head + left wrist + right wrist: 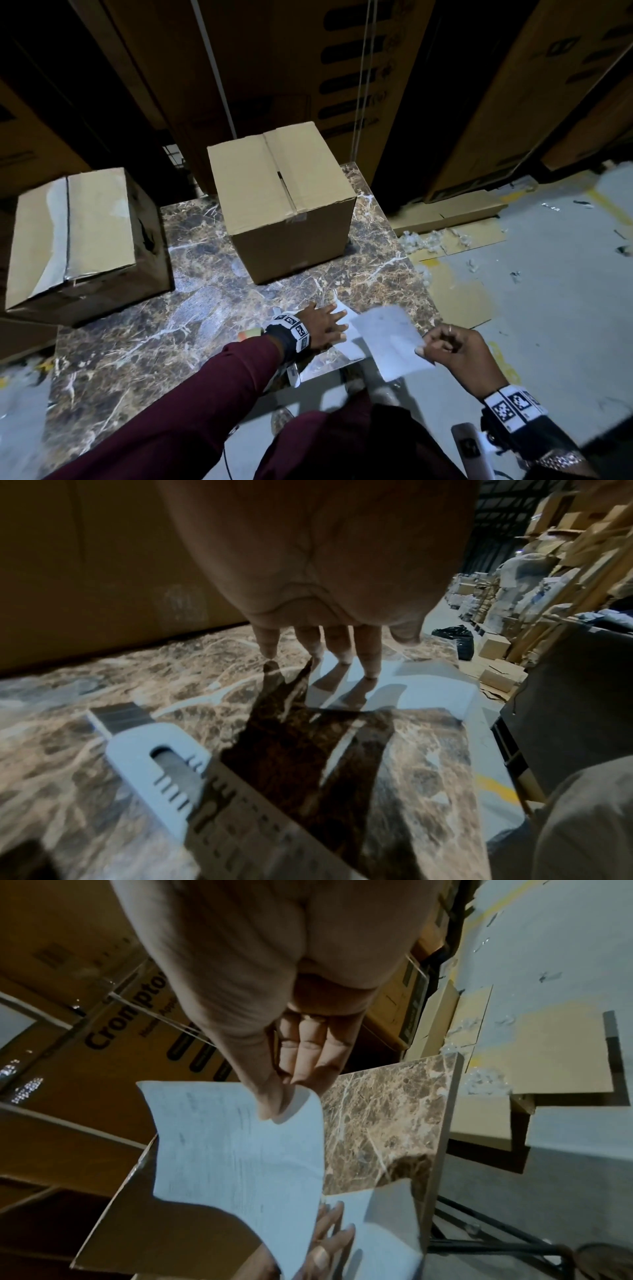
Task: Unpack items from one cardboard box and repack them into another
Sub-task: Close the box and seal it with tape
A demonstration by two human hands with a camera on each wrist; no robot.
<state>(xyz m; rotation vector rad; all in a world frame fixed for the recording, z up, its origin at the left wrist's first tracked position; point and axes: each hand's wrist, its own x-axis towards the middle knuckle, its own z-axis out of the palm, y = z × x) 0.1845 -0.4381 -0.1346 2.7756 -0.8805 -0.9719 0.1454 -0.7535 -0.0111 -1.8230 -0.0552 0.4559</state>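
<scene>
Nearest the person, the right hand is raised off the near right corner of the marble-patterned tabletop, thumb and fingers pinching one edge of a white paper sheet. The sheet hangs curved in the air, faint writing on it, unreadable. In the right wrist view the thumb presses on the sheet's upper edge.

Just to the left, the left hand lies flat, fingers spread and straight. Its fingertips press a second white paper sheet against the tabletop at the near right edge. A marker-patterned wristband sits on this wrist; the sleeve is maroon.

Farther back, at the middle of the tabletop, stands a closed cardboard box, its top flaps shut along a taped centre seam. To the left, at the table's left edge, is a second closed cardboard box with clear tape on its top seam.

Right of the table, flattened cardboard pieces and plastic scraps lie on the grey floor. Behind, large printed cartons stand stacked.
</scene>
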